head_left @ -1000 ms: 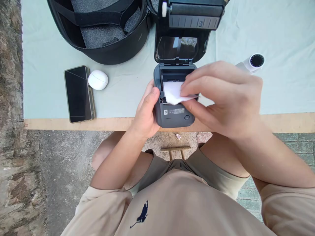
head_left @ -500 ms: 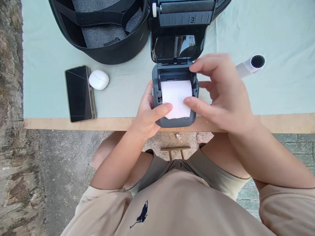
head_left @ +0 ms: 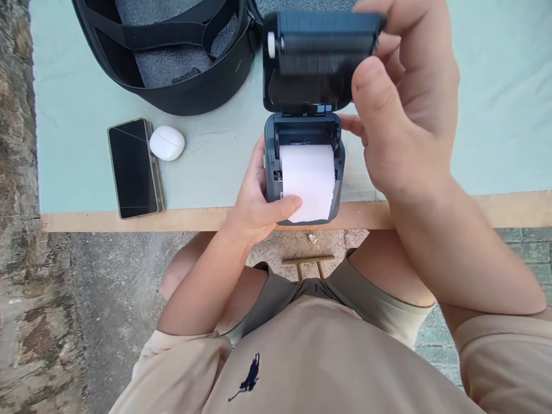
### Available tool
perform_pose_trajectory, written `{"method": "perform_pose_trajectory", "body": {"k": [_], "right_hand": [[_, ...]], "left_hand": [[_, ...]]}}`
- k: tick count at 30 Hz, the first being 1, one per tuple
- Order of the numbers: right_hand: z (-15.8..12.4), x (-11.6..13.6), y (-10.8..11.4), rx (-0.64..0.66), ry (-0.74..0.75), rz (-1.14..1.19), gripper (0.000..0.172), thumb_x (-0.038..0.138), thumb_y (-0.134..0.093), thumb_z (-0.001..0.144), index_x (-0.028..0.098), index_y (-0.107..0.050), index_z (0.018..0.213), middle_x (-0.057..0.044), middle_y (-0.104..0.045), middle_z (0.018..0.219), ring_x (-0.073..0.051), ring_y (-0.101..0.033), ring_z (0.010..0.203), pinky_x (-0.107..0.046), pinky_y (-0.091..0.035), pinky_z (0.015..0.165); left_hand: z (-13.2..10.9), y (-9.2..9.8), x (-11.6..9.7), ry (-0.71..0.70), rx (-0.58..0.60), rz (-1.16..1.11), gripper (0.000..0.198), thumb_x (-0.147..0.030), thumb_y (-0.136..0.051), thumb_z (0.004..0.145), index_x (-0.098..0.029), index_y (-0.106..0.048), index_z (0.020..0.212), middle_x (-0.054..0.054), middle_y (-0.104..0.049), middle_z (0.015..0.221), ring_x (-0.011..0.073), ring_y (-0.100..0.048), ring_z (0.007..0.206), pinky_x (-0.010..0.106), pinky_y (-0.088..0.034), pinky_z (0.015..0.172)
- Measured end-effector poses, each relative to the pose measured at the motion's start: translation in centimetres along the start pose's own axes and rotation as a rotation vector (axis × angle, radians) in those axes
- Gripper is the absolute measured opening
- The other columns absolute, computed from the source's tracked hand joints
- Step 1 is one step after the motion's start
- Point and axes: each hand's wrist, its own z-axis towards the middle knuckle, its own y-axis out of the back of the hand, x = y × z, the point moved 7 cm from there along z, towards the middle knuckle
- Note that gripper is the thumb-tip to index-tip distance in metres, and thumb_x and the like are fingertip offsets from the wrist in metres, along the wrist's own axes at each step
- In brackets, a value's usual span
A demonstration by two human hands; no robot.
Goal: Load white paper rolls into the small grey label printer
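- Head view: the printer [head_left: 271, 172] stood at the near edge of the table [head_left: 86, 221], on a pale cloth [head_left: 73, 149], straight in front of the person.
- Its lid [head_left: 319, 75] was raised on the far hinge and tipped toward the camera, with the roller [head_left: 328, 43] showing along its free edge.
- The right hand [head_left: 409, 115] was clamped on the lid's right end, thumb on the near face and fingers curled over the top.
- The left hand [head_left: 252, 201] gripped the printer's left side, its fingers hidden behind the body. Its thumb [head_left: 287, 204] lay across the front, pinning the lower left corner of the paper [head_left: 308, 181].
- The paper roll sat in the open bay between the side walls. Its loose end was drawn forward over the front lip and covered the panel there; the end's right corner looked a little ragged.
- As things lay, the roll was seated and the paper led out. The lid was not yet shut and the bay was still open. I could not tell whether the paper ran square.
- Well left of the printer lay a phone [head_left: 133, 168], face up with a dark screen, and a white case [head_left: 167, 142] just beside its far corner.
- Beyond them stood an open black bag [head_left: 190, 98] with grey foam and straps inside, its right side near the lid.
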Motion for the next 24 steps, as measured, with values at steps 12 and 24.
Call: {"method": "perform_pose_trajectory", "body": {"k": [12, 24], "right_hand": [[-1.6, -1.1, -1.0, 0.277, 0.178, 0.077, 0.028, 0.019, -0.056, 0.071, 0.023, -0.049, 0.097, -0.008, -0.047, 0.124, -0.024, -0.047, 0.124, -0.038, -0.054, 0.092], [-2.4, -2.0, -2.8, 0.388, -0.085, 0.386, 0.057, 0.039, -0.066, 0.082, 0.030, -0.031, 0.126, -0.003, -0.053, 0.119, -0.012, -0.061, 0.088, -0.024, -0.054, 0.064]], "left_hand": [[-0.1, 0.1, 0.3, 0.021, 0.015, -0.061, 0.077, -0.020, -0.079, 0.065, -0.030, -0.039, 0.130, 0.004, -0.065, 0.121, 0.0287, -0.060, 0.123, 0.034, -0.058, 0.085], [-0.1, -0.2, 0.1, 0.057, -0.039, -0.094, 0.052, -0.056, -0.069, 0.075, -0.026, -0.060, 0.116, 0.003, -0.069, 0.120, 0.0386, -0.042, 0.140, 0.044, -0.050, 0.106]]}}
